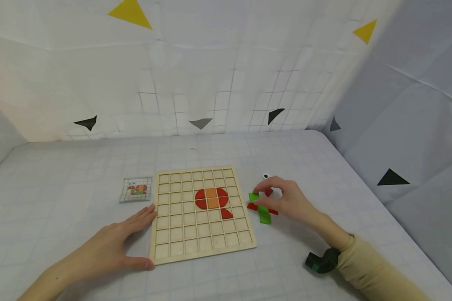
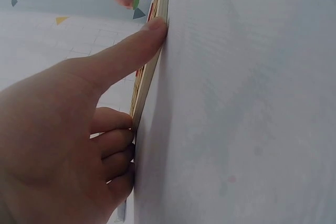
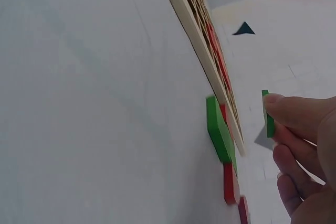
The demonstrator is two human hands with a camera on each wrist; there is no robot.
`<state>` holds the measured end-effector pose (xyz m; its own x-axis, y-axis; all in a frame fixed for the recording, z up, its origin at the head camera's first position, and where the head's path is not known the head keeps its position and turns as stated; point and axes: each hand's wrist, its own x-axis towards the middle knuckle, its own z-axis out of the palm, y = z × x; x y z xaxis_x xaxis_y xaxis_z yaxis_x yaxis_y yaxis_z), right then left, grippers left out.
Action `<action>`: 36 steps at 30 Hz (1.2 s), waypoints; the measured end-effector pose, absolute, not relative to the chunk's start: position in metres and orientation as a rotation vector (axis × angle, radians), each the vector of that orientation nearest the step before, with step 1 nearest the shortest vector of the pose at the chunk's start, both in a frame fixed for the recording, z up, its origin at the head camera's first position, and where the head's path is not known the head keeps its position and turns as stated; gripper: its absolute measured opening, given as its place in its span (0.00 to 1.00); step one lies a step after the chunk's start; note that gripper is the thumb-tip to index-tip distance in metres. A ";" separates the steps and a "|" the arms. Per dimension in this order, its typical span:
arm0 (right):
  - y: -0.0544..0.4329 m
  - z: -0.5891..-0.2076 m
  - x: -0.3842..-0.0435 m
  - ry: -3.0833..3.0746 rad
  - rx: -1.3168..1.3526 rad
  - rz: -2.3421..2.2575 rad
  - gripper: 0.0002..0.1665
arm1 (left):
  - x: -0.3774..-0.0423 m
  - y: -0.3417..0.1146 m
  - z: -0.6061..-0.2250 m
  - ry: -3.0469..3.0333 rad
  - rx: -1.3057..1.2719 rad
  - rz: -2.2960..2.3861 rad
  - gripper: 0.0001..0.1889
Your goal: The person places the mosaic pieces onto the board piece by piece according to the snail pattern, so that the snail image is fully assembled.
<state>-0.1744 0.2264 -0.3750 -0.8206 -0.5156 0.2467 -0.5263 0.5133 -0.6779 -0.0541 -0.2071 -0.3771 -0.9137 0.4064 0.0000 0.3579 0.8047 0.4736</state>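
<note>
My left hand (image 1: 109, 251) rests along the left edge of a wooden grid board (image 1: 203, 253), fingers extended at its side and thumb at the near left corner. On the board lie red quarter-round tiles (image 1: 200, 199), two orange square tiles (image 1: 212, 202) and one separate red tile (image 1: 226, 214). To the board's right, my right hand (image 1: 291, 200) pinches a green tile (image 3: 268, 116) between thumb and fingers, raised above the table. Below it lie another green piece (image 1: 265, 218) and red pieces (image 1: 273, 212), partly hidden by the hand.
A small pattern card (image 1: 136, 189) lies left of the board, picturing a red, orange and green figure on a grid. A round white eye piece (image 1: 265, 176) sits beyond my right hand. Pale cloth walls (image 1: 211, 62) rise behind and at the right.
</note>
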 end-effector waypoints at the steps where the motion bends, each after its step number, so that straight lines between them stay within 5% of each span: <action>1: 0.223 -0.375 -0.174 -2.716 0.950 1.232 0.15 | -0.054 -0.207 -0.377 2.886 0.614 0.727 0.56; 36: 0.134 -0.387 -0.153 -2.646 1.099 1.354 0.15 | -0.055 -0.207 -0.377 2.876 0.591 0.720 0.56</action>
<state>-0.1528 0.1338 -0.3868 -0.7589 -0.5908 0.2737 -0.5676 0.3943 -0.7228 -0.0548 -0.2074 -0.3774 -0.9168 0.3988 -0.0200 0.3422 0.8107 0.4750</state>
